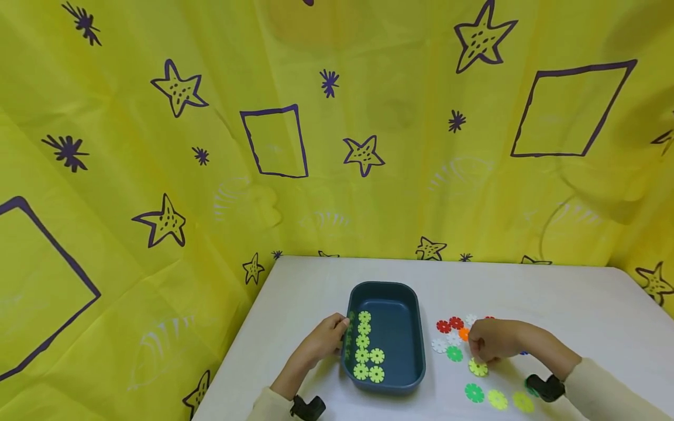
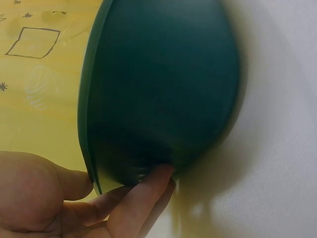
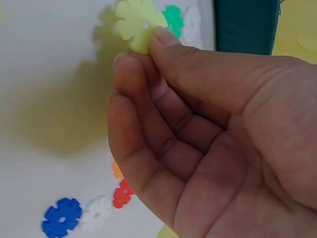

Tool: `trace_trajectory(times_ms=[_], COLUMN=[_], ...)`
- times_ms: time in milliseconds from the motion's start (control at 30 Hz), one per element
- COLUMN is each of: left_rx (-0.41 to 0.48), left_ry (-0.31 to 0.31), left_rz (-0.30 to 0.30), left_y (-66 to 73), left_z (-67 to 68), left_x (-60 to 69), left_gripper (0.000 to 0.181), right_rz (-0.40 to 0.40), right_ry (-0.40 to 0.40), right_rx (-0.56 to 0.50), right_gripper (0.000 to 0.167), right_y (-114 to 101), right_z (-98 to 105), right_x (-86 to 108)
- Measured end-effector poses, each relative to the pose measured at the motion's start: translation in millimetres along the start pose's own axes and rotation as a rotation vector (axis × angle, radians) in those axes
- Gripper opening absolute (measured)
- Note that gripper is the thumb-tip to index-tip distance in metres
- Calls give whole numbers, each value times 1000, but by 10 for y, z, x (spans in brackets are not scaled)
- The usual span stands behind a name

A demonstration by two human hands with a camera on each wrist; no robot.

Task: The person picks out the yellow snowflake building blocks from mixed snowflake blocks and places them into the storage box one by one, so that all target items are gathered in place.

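My left hand (image 1: 325,337) grips the left rim of a dark teal tray (image 1: 402,336), thumb above and fingers beneath in the left wrist view (image 2: 133,213). Inside the tray, several yellow-green notched discs (image 1: 362,341) form a column along the left side, with a short second column beside its near end. Between thumb and fingertips, my right hand (image 1: 495,339) pinches a yellow notched disc (image 3: 140,22), held just above the table right of the tray. In the head view that disc (image 1: 478,368) shows below the fingers.
Red discs (image 1: 443,326), white discs (image 1: 439,345), an orange disc (image 1: 464,334) and a green disc (image 1: 454,354) lie around the right hand. Nearer the front are another green disc (image 1: 474,393) and yellow discs (image 1: 497,400). A blue disc (image 3: 62,218) shows in the right wrist view.
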State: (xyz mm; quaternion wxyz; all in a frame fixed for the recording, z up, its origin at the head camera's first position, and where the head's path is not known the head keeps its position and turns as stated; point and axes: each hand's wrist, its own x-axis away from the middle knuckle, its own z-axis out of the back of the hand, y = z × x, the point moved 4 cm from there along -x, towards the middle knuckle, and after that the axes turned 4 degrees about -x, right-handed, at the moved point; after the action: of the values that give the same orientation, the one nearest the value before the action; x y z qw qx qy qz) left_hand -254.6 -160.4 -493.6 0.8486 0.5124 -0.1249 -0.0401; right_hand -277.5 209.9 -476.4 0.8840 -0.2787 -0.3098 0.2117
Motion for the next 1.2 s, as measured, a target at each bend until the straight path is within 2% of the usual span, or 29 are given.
trace_trajectory(times_ms=[333,600,900,1200], left_rx=[11,11,15,-1], left_ry=[-1,8,4,7], left_rz=[-27,-22,-15,-16], left_y=[10,6,9,-6], left_z=[-7,-6,-10,-8], left_x=[12,17,11,4], left_gripper=[32,31,31,30], right_rz=[42,92,131,180], right_ry=[21,27,14,-15], right_rx=[11,72,118,132], right_gripper=[16,14,9,13], right_y=[-329,-677,-1030,-1267], right_z=[319,513,529,421], right_x=[-4,-117,-314,-561])
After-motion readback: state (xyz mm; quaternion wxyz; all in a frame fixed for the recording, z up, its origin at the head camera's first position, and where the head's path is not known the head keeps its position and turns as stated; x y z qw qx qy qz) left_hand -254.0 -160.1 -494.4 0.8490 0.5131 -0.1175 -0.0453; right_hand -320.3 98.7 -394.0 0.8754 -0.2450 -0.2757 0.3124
